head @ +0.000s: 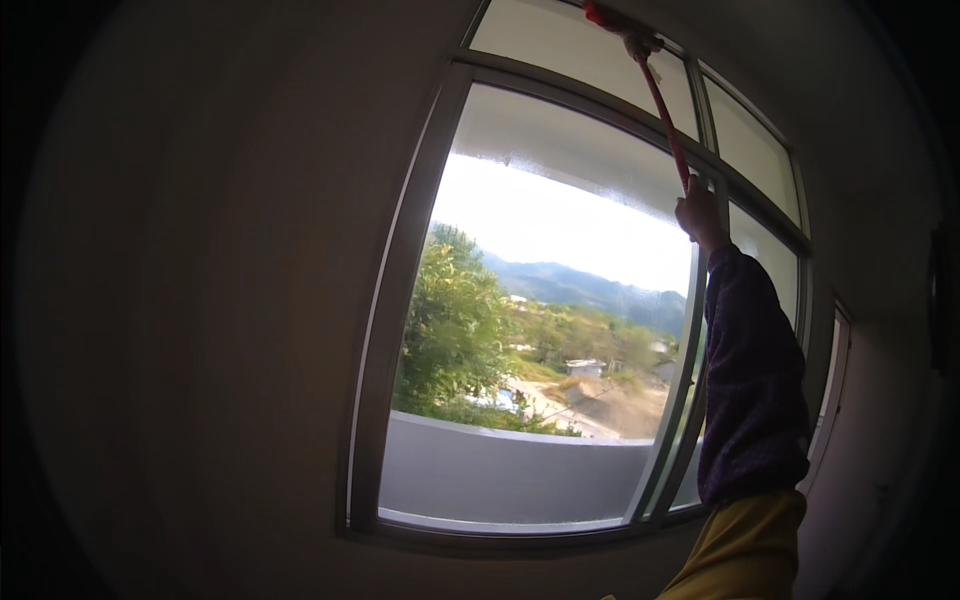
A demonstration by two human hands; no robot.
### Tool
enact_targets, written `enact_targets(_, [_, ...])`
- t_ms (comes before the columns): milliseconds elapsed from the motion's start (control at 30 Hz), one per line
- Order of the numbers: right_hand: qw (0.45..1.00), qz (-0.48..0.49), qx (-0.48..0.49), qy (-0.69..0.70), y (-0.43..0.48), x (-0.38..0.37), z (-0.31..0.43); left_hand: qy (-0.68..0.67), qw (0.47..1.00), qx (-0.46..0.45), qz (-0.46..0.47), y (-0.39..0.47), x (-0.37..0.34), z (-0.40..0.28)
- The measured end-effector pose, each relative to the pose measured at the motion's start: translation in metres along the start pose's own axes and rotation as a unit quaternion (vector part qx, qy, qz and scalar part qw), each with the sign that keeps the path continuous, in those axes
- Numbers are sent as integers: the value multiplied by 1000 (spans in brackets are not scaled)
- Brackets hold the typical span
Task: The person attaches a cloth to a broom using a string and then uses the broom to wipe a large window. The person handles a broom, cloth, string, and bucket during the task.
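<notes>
My right hand [699, 212] is raised high and gripped around the lower end of a red-handled window wiper [664, 112]. The handle slants up and to the left across the frame's crossbar. At its top, the wiper's head [619, 22] with a red end lies over the upper glass pane [577, 45], near the upper edge of the view; dim light hides its finer details. A dark patterned sleeve cover [754, 382] covers my forearm, above a yellow sleeve [750, 544]. My left hand is out of view.
The metal window frame [409, 300] surrounds a large lower pane and smaller panes above. A sliding sash edge [679, 420] stands left of my forearm. Dark wall [202, 300] flanks the window, and a door frame [834, 382] is at right. Outside are a parapet [510, 472], trees and hills.
</notes>
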State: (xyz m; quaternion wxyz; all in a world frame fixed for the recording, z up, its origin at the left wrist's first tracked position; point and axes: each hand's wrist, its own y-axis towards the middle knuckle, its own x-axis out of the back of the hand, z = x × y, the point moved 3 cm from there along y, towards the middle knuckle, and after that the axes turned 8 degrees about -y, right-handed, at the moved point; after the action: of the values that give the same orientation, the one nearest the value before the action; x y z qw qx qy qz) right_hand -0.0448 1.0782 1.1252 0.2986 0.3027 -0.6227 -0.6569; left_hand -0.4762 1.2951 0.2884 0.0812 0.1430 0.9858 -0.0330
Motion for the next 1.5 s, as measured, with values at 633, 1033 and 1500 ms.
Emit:
enact_targets(633, [971, 134, 136, -144, -86, 90, -4, 57, 997, -23, -44, 6, 76, 8])
enact_targets(1033, [894, 194, 37, -403, -182, 256, -277, 57, 996, 61, 10, 11, -1, 79])
enact_targets(1500, [974, 148, 11, -172, -39, 112, -84, -30, 988, 146, -47, -92, 27, 79])
